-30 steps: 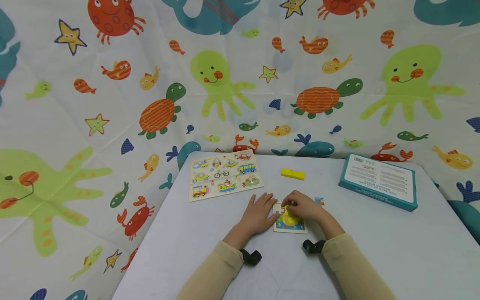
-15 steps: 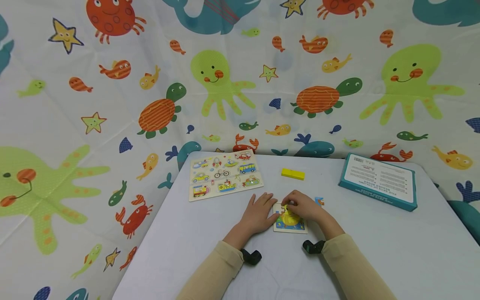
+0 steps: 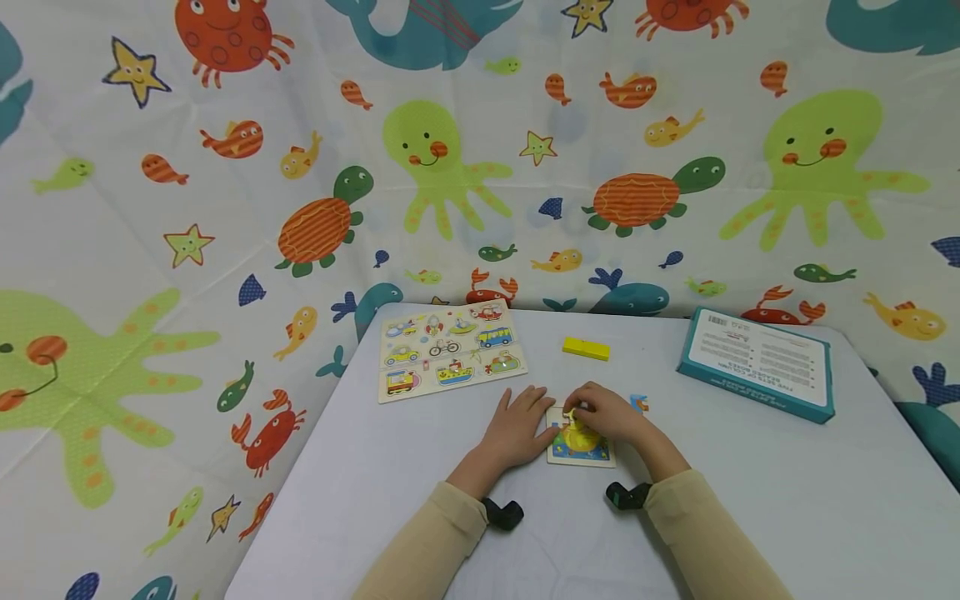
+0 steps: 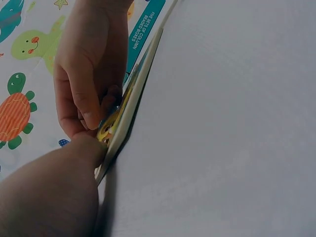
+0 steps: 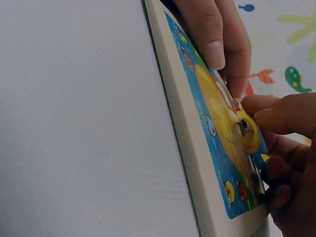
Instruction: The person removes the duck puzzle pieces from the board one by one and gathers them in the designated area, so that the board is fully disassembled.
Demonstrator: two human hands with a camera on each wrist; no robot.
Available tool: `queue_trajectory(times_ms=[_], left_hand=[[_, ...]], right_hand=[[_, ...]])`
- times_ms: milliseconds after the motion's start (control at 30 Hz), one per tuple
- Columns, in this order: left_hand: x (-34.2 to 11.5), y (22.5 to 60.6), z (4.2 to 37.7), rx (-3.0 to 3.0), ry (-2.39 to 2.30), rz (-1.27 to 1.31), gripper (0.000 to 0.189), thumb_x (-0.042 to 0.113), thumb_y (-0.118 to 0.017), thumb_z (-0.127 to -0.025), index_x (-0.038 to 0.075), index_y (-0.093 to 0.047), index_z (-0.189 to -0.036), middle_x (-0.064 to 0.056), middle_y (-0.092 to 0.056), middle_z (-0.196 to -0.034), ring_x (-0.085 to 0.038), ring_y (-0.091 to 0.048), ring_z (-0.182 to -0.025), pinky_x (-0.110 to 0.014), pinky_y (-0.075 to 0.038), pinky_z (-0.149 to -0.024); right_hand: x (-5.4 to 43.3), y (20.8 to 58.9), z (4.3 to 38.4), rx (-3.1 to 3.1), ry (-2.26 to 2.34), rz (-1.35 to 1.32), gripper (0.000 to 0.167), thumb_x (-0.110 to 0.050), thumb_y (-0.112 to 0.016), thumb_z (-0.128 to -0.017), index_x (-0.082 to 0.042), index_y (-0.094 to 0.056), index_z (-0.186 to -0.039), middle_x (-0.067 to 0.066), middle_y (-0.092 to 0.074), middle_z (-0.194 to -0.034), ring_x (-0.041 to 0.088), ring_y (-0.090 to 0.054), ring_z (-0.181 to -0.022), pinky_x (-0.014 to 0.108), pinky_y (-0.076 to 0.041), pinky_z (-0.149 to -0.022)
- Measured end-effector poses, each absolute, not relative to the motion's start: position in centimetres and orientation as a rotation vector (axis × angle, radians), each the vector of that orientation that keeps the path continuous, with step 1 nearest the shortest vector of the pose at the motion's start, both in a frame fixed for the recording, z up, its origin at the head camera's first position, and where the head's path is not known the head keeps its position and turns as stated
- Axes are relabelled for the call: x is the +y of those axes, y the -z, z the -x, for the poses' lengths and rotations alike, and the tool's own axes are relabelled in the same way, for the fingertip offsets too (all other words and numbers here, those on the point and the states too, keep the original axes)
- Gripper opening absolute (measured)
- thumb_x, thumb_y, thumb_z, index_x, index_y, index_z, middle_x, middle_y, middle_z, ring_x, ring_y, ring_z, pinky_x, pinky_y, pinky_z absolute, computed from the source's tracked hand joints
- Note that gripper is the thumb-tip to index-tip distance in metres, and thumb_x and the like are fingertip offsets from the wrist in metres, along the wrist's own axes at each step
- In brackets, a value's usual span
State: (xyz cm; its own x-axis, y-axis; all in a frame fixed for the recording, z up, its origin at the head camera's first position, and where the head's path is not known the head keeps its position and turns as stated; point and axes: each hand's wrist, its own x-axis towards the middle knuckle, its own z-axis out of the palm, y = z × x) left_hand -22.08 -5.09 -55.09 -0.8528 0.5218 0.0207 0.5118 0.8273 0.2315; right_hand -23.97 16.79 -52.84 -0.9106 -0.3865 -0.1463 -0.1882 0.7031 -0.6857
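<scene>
A small wooden jigsaw puzzle (image 3: pixel 580 454) with a yellow duck-like picture on blue lies on the table between both hands. My right hand (image 3: pixel 606 410) pinches a yellow jigsaw piece with an eye on it (image 5: pixel 249 129) at the board's upper part; its fingertips partly cover the piece. My left hand (image 3: pixel 516 429) lies palm down at the board's left side, fingers spread, with its thumb reaching onto the board's edge. In the right wrist view, the left thumb (image 5: pixel 213 52) touches the picture. Just right of my right hand lies a loose blue-and-orange piece (image 3: pixel 639 402).
Behind the left hand lies a wooden vehicle puzzle board (image 3: pixel 453 350). A yellow block (image 3: pixel 587 348) sits farther back in the middle. A teal box (image 3: pixel 757 362) lies at the back right. A sea-animal curtain (image 3: pixel 480 158) hangs behind the white table (image 3: pixel 360 483).
Both hands and the puzzle keep nearly the same place. The right fingers stay on the yellow piece with barely any visible shift.
</scene>
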Motion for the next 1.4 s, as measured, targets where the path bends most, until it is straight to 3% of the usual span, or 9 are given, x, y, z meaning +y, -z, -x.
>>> queue_trajectory(times_ms=[200,433,767,1100,1400], left_hand=[[-5.1,55.1,22.0,2.965,-0.361,-0.820,0.057,0.054,-0.046,-0.100,0.025,-0.044,-0.149,0.003,-0.036,-0.159,-0.019,-0.026,-0.151,-0.055,-0.016,-0.123],[-4.1,55.6,22.0,3.010,-0.383,-0.708,0.058,0.060,-0.042,-0.098,0.024,-0.050,-0.143,0.003,-0.040,-0.156,-0.018,-0.029,-0.150,-0.056,-0.017,-0.122],[-3.1,55.8,21.5,3.082,-0.371,-0.587,0.061,0.064,-0.049,-0.094,0.022,-0.055,-0.138,0.002,-0.043,-0.154,-0.019,-0.033,-0.148,-0.059,-0.019,-0.120],[-2.1,55.7,21.3,3.100,-0.406,-0.526,0.062,0.065,-0.047,-0.093,0.018,-0.056,-0.133,-0.002,-0.045,-0.151,-0.023,-0.033,-0.147,-0.062,-0.018,-0.119],[-2.1,56.1,21.5,3.105,-0.447,-0.521,0.062,0.065,-0.049,-0.093,0.018,-0.055,-0.133,-0.001,-0.045,-0.151,-0.023,-0.033,-0.148,-0.061,-0.016,-0.120]], right_hand=[[16.8,52.9,23.9,2.630,1.046,0.436,0.021,-0.010,-0.055,-0.099,-0.020,-0.067,-0.114,0.001,-0.060,-0.101,0.017,-0.053,-0.079,0.031,-0.047,-0.070],[17.2,53.1,24.3,2.633,1.022,0.391,0.018,-0.013,-0.057,-0.099,-0.019,-0.070,-0.110,0.001,-0.061,-0.095,0.016,-0.054,-0.070,0.029,-0.047,-0.064],[17.3,52.9,24.4,2.636,1.021,0.353,0.016,-0.017,-0.058,-0.099,-0.022,-0.071,-0.107,-0.001,-0.067,-0.099,0.015,-0.055,-0.081,0.029,-0.047,-0.074],[17.4,52.6,24.3,2.626,1.040,0.343,0.014,-0.019,-0.059,-0.099,-0.022,-0.072,-0.106,-0.001,-0.067,-0.097,0.017,-0.055,-0.084,0.032,-0.046,-0.077],[18.6,52.6,24.5,2.633,1.148,0.309,0.017,-0.021,-0.058,-0.099,-0.023,-0.071,-0.110,0.001,-0.067,-0.108,0.021,-0.055,-0.096,0.039,-0.049,-0.089]])
